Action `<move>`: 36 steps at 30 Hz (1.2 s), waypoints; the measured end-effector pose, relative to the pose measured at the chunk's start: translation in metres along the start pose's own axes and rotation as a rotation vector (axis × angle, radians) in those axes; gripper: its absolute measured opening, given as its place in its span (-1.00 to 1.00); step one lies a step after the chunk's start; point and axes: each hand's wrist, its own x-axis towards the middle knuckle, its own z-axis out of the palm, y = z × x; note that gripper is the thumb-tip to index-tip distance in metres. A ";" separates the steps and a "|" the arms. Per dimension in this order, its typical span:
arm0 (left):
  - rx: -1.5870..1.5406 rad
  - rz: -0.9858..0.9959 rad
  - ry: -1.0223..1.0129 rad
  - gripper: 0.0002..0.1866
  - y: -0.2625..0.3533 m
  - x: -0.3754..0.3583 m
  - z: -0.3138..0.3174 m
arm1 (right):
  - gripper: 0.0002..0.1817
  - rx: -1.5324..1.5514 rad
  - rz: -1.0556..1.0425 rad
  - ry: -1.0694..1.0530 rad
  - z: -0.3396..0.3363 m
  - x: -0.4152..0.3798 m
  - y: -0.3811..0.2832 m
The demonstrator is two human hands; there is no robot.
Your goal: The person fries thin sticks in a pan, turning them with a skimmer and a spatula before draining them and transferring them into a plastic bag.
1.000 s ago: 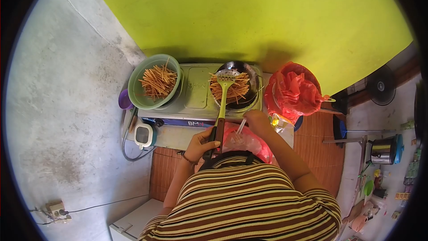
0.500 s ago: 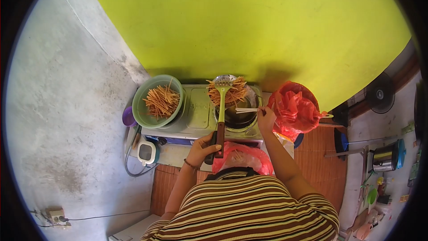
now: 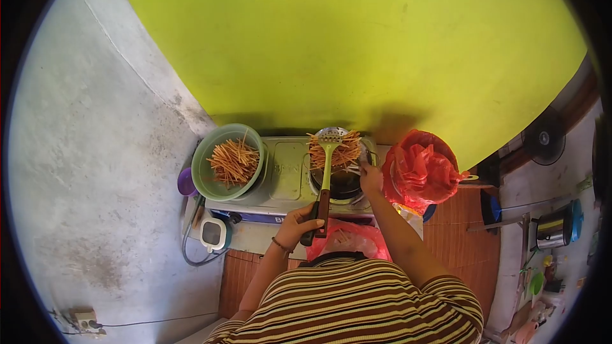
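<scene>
Head view: left hand (image 3: 299, 222) fingers wrapped round slotted spatula (image 3: 327, 165); right hand (image 3: 370, 178) pinching chopsticks (image 3: 354, 167).

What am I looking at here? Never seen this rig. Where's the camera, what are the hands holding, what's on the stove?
No machine here: a person in a striped shirt works with two bare hands. The single picture comes from a camera worn on the person's head, looking forward and down through a fisheye lens, hence the round dark border.

The left hand grips the dark handle of a green slotted skimmer, which carries a load of thin orange-brown fried sticks above a dark wok. The right hand reaches to the wok's edge beside the sticks; it seems to hold thin pale chopsticks, though that is too small to be certain.

The wok sits on a two-burner gas stove. On the other burner stands a green bowl holding more sticks. A red plastic bag is at the right of the stove.
</scene>
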 end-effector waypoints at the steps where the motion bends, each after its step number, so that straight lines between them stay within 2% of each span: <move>1: 0.005 -0.002 -0.002 -0.46 -0.001 0.001 -0.001 | -0.79 0.028 -0.087 0.048 -0.002 -0.003 0.004; 3: 0.010 0.000 0.002 -0.46 -0.003 0.001 -0.002 | -0.77 0.080 -0.263 0.142 -0.009 -0.016 0.020; 6: 0.013 0.010 0.008 -0.48 -0.007 0.003 -0.001 | -0.81 0.339 0.094 -0.172 -0.044 -0.058 0.002; 8: 0.015 0.012 0.000 -0.51 -0.012 0.005 0.001 | -0.80 0.668 0.214 -0.456 -0.053 -0.081 -0.006; 11: 0.020 0.035 -0.004 -0.56 -0.019 0.007 0.011 | -0.80 1.123 0.591 -0.646 -0.094 -0.100 -0.066; 17: 0.013 -0.008 -0.008 -0.59 -0.051 0.011 0.017 | -0.71 1.108 0.346 -0.720 -0.085 -0.110 -0.068; 20: 0.003 0.041 0.000 -0.59 -0.051 0.005 0.025 | -0.71 1.017 0.316 -0.777 -0.097 -0.108 -0.069; 23: 0.027 0.040 0.016 -0.60 -0.058 0.003 0.023 | -0.78 1.042 0.270 -0.694 -0.083 -0.115 -0.056; 26: 0.011 0.003 0.006 -0.62 -0.062 0.002 0.019 | -0.81 1.072 0.541 -0.722 -0.102 -0.114 -0.068; 29: 0.002 -0.014 0.035 -0.63 -0.063 -0.001 0.018 | -0.78 0.964 0.498 -0.639 -0.103 -0.115 -0.057; 32: -0.002 0.007 0.027 -0.65 -0.068 -0.002 0.016 | -0.66 0.976 0.579 -0.644 -0.127 -0.111 -0.064; 36: 0.000 0.027 0.056 -0.70 -0.059 -0.007 0.021 | -0.55 1.050 0.442 -0.597 -0.143 -0.111 -0.054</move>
